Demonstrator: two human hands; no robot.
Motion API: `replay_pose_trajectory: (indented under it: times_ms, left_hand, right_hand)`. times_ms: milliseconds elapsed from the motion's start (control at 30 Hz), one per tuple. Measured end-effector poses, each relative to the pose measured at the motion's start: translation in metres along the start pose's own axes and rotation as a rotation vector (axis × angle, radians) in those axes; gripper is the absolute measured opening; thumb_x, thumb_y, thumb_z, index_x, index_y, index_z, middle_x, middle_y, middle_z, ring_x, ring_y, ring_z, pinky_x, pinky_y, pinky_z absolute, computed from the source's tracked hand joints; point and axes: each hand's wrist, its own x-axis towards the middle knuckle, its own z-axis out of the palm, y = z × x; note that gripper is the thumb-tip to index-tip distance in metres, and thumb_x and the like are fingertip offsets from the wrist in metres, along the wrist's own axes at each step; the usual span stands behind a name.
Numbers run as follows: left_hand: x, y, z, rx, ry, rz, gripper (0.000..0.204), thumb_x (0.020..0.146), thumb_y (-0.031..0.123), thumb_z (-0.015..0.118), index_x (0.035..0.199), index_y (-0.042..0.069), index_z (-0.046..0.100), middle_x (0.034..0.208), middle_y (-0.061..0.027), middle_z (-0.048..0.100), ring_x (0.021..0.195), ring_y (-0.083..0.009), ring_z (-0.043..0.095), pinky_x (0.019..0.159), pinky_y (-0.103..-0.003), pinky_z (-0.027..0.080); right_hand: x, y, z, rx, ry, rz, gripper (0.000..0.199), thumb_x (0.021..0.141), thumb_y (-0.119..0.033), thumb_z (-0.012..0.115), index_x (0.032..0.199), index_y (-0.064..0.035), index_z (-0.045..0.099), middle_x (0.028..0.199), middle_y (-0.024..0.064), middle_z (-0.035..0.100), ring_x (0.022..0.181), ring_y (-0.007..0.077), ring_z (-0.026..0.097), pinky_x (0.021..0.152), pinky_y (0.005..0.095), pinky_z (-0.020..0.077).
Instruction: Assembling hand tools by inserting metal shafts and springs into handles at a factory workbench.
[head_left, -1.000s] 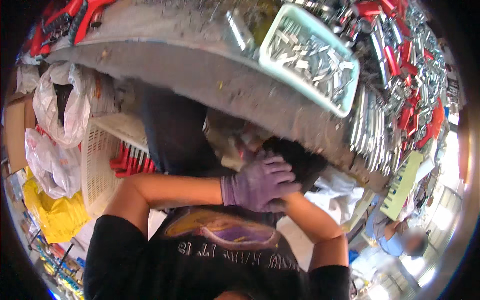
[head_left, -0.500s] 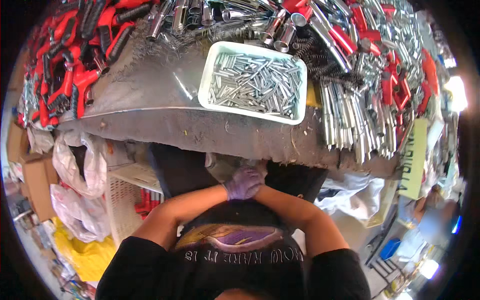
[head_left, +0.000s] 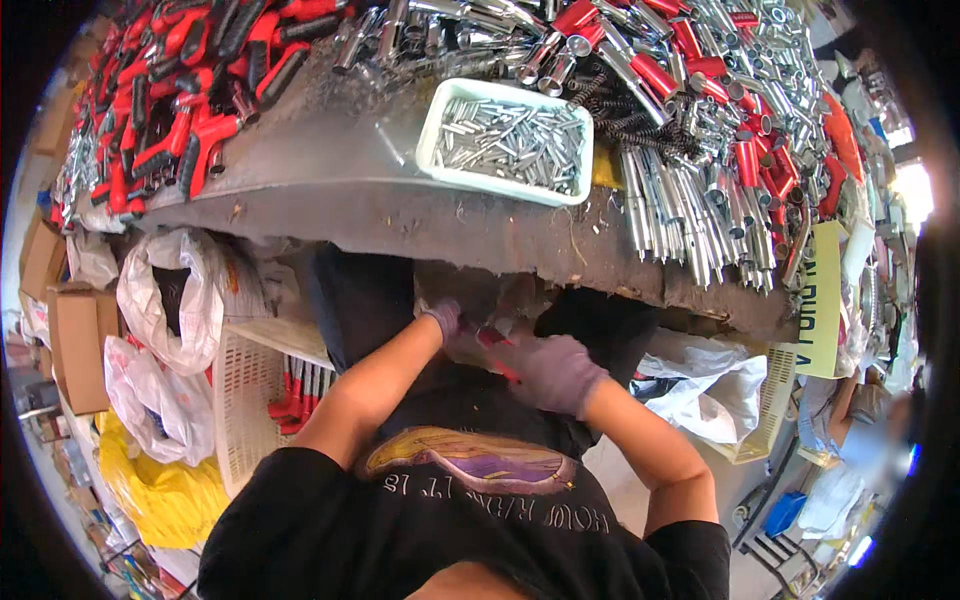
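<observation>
Close to your body, below the worktop edge, your gloved right hand is blurred, its fingers seemingly curled around a red piece. That piece slants up and left toward your gloved left hand, lying between both but nearer the right; whether your left fingers pinch anything, you cannot tell in the shadow. Left of your knees, a cream crate holds red-and-metal parts. Farther, on the worktop, a pale tray brims with small metal pins.
</observation>
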Motion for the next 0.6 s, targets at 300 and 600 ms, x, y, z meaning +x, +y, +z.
replay_pose_trajectory:
  times_ms: [300,600]
  left_hand:
    - [-0.090,0.231,-0.015,-1.449,0.669,0.075,0.013,0.079,0.020,0.050,0.067,0.015,0.046,0.060,-0.0045,0.046,0.054,-0.0234,0.046,0.081,-0.048,0.048]
    - [-0.249,0.233,-0.086,-1.182,0.831,0.216,0.017,0.080,0.016,0.067,0.088,0.007,0.055,0.073,-0.0069,0.057,0.066,-0.0214,0.058,0.068,-0.042,0.053]
  right_hand:
    - [0.005,-0.032,0.063,2.246,0.199,0.336,0.036,0.083,-0.027,0.062,0.110,-0.0046,0.055,0.077,0.0047,0.058,0.059,0.0146,0.053,0.055,0.0281,0.0490]
    - [0.072,-0.112,0.061,1.125,0.081,-0.113,0.044,0.090,-0.029,0.058,0.122,0.0009,0.051,0.104,0.0147,0.063,0.089,0.0190,0.063,0.078,0.0304,0.0509]
